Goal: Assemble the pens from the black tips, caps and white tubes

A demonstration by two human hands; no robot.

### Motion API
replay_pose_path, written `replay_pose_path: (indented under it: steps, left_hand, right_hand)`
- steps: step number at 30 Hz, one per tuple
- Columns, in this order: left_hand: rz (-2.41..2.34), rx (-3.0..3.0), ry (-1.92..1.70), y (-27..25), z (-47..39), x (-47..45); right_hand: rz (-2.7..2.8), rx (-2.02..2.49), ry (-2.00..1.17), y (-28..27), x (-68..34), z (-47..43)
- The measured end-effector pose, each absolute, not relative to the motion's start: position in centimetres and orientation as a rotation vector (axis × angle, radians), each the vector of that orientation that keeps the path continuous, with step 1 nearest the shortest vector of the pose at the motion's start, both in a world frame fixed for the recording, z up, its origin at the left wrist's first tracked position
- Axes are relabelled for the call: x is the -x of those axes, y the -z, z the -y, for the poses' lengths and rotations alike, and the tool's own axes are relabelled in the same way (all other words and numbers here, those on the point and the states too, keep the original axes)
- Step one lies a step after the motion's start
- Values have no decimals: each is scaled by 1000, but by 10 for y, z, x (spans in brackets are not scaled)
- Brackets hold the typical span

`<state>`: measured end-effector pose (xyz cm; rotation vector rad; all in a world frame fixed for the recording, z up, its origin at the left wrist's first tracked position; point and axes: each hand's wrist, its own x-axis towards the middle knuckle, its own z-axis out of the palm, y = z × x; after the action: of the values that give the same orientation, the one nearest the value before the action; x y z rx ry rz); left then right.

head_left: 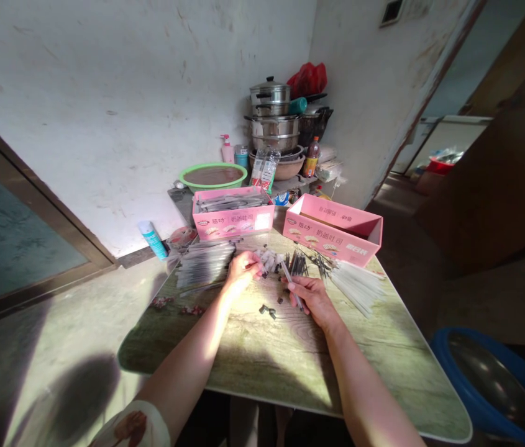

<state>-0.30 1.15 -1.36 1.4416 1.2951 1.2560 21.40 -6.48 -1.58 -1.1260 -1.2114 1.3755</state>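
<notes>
My right hand [314, 299] is closed around a slim translucent tube [286, 273] like a pen barrel, tilted with its upper end to the left. My left hand [242, 272] is pinched above the table's middle; a small dark piece shows at its fingertips, too small to name. Between and beyond the hands lie a heap of small whitish pieces [269, 257] and a bunch of thin black rods [298, 263]. Several short black caps [268, 310] are scattered nearer me. Stacks of translucent tubes lie left [204, 264] and right [358, 287].
At the back of the wood-patterned table [243, 360] stand a pink box [234, 223] filled with tubes and a second pink box [337, 233]. Behind are a green-rimmed basin [213, 176] and stacked steel pots [274, 127]. A blue tub [490, 372] stands at the right.
</notes>
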Motion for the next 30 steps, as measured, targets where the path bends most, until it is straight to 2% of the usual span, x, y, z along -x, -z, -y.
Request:
replay_pose_path:
  steps: [4,30]
  left_hand:
    - [-1080,-1281,-1171,5,-7,5]
    - [-923,-1254,-1079,6,7,1]
  right_hand:
    - [1298,1162,-1407,15,-214,66]
    - [1373,1131,-1349,16,-215,66]
